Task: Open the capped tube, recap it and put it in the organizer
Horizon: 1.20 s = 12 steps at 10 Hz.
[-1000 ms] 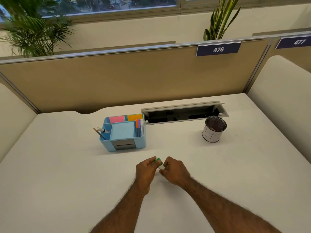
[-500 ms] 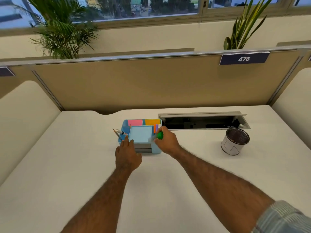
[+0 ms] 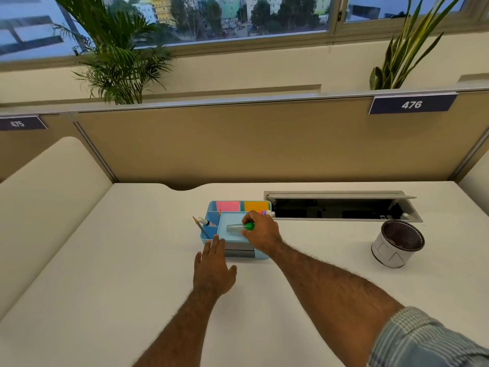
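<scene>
the white desk [image 3: 105, 287] carried a light blue organizer [image 3: 260, 256] near its middle. right of the organizer an open cable tray [image 3: 341, 207] sat in the desktop, and farther right stood a mesh cup [image 3: 397, 243]. the left hand [image 3: 214, 271] lay flat before the organizer, fingers spread and holding nothing, fingertips touching its front edge. the right hand [image 3: 260, 233] pinched the clear tube [image 3: 235, 228] by its green cap [image 3: 249, 226], sideways over the organizer's blue note pad [image 3: 230, 221]. pencils [image 3: 201, 226] leaned from the organizer's left compartment.

Tube [image 3: 235, 227] above organizer [image 3: 211, 207]; cup [image 3: 397, 245] far right
</scene>
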Each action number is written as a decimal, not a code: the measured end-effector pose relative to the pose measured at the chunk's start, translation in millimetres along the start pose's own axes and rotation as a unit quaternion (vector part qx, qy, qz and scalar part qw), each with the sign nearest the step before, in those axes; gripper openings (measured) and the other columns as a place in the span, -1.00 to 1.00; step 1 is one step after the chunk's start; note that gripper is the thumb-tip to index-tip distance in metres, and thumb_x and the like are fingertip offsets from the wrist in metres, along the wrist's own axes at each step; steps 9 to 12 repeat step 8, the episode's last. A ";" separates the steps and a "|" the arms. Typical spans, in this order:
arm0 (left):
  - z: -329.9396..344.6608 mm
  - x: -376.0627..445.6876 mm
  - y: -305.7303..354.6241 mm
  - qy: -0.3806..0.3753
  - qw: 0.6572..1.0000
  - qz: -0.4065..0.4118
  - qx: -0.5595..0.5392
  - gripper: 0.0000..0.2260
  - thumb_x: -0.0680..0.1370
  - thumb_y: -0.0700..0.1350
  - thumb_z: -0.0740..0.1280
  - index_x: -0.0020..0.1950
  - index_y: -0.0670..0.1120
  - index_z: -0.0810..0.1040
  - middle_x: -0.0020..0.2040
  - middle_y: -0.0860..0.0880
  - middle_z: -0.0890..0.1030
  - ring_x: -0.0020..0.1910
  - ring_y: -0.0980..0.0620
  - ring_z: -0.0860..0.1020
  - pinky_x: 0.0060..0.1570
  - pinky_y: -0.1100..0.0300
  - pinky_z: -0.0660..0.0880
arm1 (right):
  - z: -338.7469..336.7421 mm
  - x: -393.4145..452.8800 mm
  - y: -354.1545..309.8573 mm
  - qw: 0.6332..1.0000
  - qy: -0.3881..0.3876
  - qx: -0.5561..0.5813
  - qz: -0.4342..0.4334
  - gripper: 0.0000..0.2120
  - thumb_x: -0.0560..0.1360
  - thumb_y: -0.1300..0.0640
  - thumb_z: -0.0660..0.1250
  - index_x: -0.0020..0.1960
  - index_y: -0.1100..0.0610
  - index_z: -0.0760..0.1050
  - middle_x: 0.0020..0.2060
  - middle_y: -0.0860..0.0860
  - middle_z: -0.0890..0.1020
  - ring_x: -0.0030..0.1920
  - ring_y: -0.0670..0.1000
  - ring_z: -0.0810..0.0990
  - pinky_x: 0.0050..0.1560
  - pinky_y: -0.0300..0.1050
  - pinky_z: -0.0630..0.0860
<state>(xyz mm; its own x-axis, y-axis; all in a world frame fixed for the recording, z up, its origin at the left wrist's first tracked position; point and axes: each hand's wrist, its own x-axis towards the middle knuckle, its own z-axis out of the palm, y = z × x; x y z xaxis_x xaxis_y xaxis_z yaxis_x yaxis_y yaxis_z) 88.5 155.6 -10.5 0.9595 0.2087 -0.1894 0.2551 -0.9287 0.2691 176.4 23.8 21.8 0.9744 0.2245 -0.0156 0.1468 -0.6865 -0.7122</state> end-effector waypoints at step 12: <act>-32.4 -14.7 71.3 0.058 0.996 0.046 -0.054 -0.37 0.50 0.07 0.32 0.51 -0.05 0.20 0.50 -0.05 0.33 0.48 -0.05 0.28 0.44 0.04 0.25 | -71.0 -37.1 28.7 0.992 0.070 -0.102 -0.010 -0.52 0.46 -0.15 0.34 0.32 0.00 0.43 0.27 -0.03 0.56 0.32 0.05 0.42 0.30 0.04 0.34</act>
